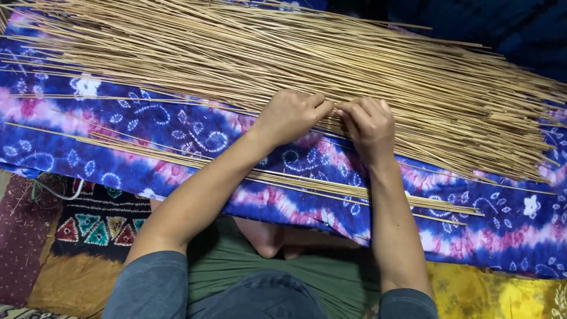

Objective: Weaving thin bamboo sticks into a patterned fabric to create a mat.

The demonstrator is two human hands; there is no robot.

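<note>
A broad heap of thin tan sticks [295,53] lies across a blue, pink and white patterned cloth [177,130]. My left hand [290,113] and my right hand [371,124] meet at the near edge of the heap, fingertips pinched together on a stick there. A smaller bundle of sticks [331,186] lies apart on the cloth, closer to me, passing under both forearms. My knees and green garment show below the cloth.
The cloth drapes over my lap. A dark patterned mat with triangles [97,227] and a mustard fabric [71,283] lie at the lower left. Yellow patterned fabric [490,292] is at the lower right. Dark blue fabric [502,29] fills the upper right.
</note>
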